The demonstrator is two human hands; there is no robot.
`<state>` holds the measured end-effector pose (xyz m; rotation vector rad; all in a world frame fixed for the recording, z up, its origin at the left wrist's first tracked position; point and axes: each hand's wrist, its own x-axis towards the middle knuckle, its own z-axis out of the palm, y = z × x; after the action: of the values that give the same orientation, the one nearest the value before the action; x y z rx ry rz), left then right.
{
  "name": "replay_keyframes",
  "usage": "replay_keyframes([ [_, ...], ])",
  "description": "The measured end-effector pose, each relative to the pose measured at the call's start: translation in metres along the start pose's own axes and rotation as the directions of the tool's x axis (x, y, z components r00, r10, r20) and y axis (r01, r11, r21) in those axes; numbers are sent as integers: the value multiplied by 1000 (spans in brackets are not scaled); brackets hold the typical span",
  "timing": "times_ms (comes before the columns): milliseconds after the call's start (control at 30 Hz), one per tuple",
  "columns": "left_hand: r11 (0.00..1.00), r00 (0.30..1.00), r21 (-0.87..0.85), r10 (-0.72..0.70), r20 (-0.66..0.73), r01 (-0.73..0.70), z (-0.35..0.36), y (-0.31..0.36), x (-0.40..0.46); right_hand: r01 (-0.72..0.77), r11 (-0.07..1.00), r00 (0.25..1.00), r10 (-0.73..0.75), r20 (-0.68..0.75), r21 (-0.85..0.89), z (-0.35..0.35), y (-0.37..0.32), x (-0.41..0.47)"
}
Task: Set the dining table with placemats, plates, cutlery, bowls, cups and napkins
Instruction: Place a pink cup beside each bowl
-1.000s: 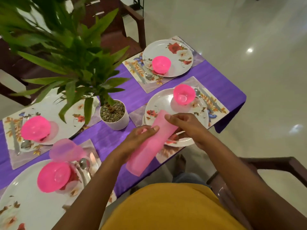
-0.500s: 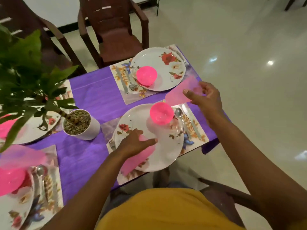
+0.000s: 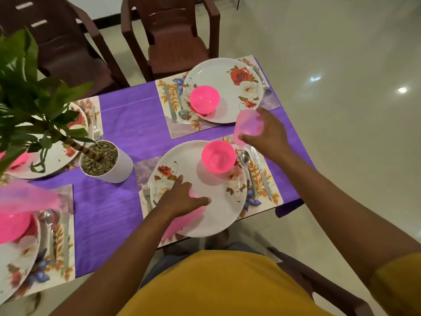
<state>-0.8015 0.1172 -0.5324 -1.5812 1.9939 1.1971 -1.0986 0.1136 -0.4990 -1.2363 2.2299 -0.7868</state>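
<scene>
Right hand [image 3: 267, 131] grips a pink cup [image 3: 248, 127] at its rim, near the table's right edge between the two placemats. Left hand [image 3: 182, 197] presses a stack of pink cups [image 3: 184, 221] flat on the near plate [image 3: 218, 201]. Cups look light, thin, translucent plastic: probably slippery, best held round the wall. Purple cloth [image 3: 123, 133] covers the table; glossy tiled floor [image 3: 341, 65], brown chairs [image 3: 173, 37] beyond.
</scene>
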Motion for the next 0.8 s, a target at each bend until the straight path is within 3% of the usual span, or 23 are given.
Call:
replay_keyframes([
  [433, 997, 999, -73, -15, -39, 12, 3, -8, 3, 67, 995, 991, -57, 125, -79, 12, 5, 1],
  [800, 978, 1000, -207, -16, 8, 17, -5, -15, 8, 32, 995, 992, -19, 125, -98, 12, 6, -1],
])
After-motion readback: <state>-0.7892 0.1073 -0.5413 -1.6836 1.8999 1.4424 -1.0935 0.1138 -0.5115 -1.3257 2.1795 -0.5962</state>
